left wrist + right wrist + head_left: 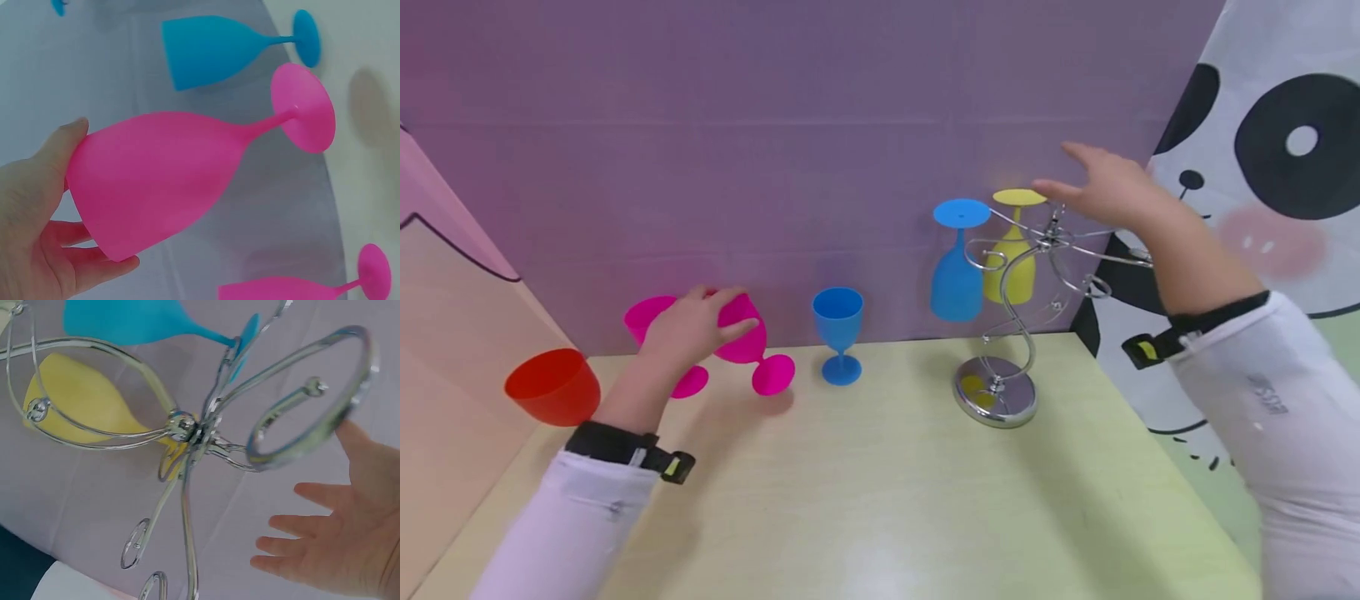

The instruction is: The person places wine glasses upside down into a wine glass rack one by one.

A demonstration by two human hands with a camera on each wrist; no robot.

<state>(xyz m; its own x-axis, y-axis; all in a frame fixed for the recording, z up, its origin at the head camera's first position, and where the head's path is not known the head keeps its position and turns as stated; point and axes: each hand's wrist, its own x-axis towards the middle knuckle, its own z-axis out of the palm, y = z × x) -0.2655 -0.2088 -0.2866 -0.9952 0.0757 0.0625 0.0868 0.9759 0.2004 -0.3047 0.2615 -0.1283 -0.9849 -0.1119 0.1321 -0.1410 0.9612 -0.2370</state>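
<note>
Pink goblet [747, 337] tilts foot-rightward in my left hand [688, 329], fingers curled round its bowl, blue goblet [838, 333] beside; right hand [1105, 190], fingers spread, over the rack [1037, 283].

Pink goblet [741, 337], blue goblet [838, 333], chrome rack [1007, 333].

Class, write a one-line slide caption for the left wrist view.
Left hand grips a tilted pink goblet by its bowl, beside a blue goblet.
</note>
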